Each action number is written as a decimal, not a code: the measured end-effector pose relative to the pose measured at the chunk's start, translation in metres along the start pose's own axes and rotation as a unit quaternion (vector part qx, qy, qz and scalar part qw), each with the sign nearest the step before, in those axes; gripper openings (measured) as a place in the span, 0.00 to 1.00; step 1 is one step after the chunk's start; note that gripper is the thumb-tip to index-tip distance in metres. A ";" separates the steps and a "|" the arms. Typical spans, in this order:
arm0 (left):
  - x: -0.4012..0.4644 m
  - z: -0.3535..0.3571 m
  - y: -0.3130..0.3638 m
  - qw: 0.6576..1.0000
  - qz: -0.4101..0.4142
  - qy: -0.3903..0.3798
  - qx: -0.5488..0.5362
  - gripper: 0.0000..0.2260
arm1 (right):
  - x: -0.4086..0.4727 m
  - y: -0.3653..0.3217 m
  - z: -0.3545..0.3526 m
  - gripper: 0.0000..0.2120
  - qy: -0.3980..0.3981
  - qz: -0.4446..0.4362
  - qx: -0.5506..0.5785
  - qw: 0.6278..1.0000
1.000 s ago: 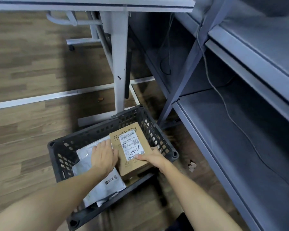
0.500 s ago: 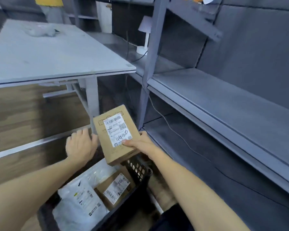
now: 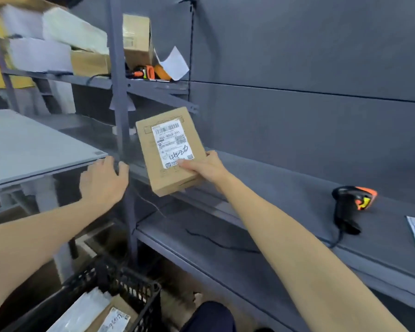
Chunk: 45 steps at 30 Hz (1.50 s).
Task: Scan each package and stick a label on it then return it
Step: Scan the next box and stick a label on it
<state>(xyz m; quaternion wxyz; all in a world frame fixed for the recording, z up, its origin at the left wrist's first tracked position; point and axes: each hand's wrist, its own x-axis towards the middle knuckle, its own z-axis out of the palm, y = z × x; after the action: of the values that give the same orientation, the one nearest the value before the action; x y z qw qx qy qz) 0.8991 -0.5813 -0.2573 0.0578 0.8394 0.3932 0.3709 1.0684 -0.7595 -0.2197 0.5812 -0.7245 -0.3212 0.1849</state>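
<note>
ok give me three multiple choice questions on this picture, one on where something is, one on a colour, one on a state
1. Where does the barcode scanner lie?
A. in the crate
B. on the grey shelf, right of the box
C. on the white table

2. What colour are the scanner's accents?
A. green
B. blue
C. orange

3. What is the left hand doing?
A. holding nothing, fingers relaxed
B. gripping the scanner
C. holding the box

Key: 1 B, it rests on the shelf surface with its cable trailing. 2 C, orange shows on its head. 3 A, only the right hand grips the cardboard box.
</note>
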 end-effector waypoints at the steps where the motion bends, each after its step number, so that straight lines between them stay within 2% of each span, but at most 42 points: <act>1: 0.000 0.004 0.020 1.000 0.018 -0.008 -0.015 0.19 | -0.005 0.003 -0.021 0.40 0.032 0.005 0.001 0.999; 6: -0.017 0.034 0.127 0.988 0.099 -0.068 -0.093 0.20 | -0.037 0.030 -0.114 0.43 0.167 0.034 0.015 0.985; 12: -0.041 0.069 0.239 0.958 0.182 -0.137 -0.176 0.20 | -0.075 0.060 -0.194 0.42 0.288 0.065 0.051 0.954; 16: -0.050 0.083 0.295 0.937 0.186 -0.173 -0.241 0.21 | -0.092 0.069 -0.226 0.45 0.354 0.082 0.063 0.930; 19: -0.054 0.090 0.327 0.916 0.147 -0.226 -0.298 0.22 | -0.099 0.071 -0.241 0.43 0.392 0.096 0.060 0.913; 21: -0.056 0.096 0.343 0.890 0.095 -0.279 -0.349 0.23 | -0.101 0.073 -0.247 0.44 0.401 0.101 0.066 0.908; 23: -0.057 0.101 0.355 0.850 0.028 -0.329 -0.412 0.23 | -0.101 0.074 -0.249 0.44 0.403 0.105 0.071 0.906; 27: -0.054 0.108 0.367 0.794 -0.048 -0.365 -0.484 0.25 | -0.097 0.073 -0.244 0.42 0.384 0.088 0.088 0.915; 32: -0.044 0.116 0.364 0.766 -0.096 -0.368 -0.518 0.27 | -0.085 0.075 -0.234 0.41 0.337 0.070 0.042 0.938; 36: -0.045 0.124 0.352 0.759 -0.123 -0.308 -0.560 0.19 | -0.077 0.071 -0.230 0.37 0.292 0.087 -0.051 0.951; 38: -0.047 0.127 0.344 0.761 -0.125 -0.277 -0.573 0.19 | -0.076 0.069 -0.234 0.30 0.340 0.096 -0.134 0.926; 41: -0.051 0.129 0.336 0.765 -0.104 -0.252 -0.583 0.17 | -0.081 0.075 -0.240 0.18 0.493 0.129 -0.295 0.808; 43: -0.056 0.131 0.333 0.767 -0.090 -0.249 -0.585 0.15 | -0.086 0.082 -0.238 0.20 0.523 0.196 -0.331 0.761; 45: -0.059 0.134 0.333 0.767 -0.083 -0.249 -0.586 0.17 | -0.088 0.091 -0.237 0.26 0.507 0.257 -0.339 0.749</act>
<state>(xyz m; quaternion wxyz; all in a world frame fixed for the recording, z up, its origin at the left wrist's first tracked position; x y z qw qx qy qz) 1.1694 -0.8246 -0.2587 0.6644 0.6698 0.1393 0.3008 1.1792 -1.0011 -0.2560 0.3049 -0.9164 0.1776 -0.1887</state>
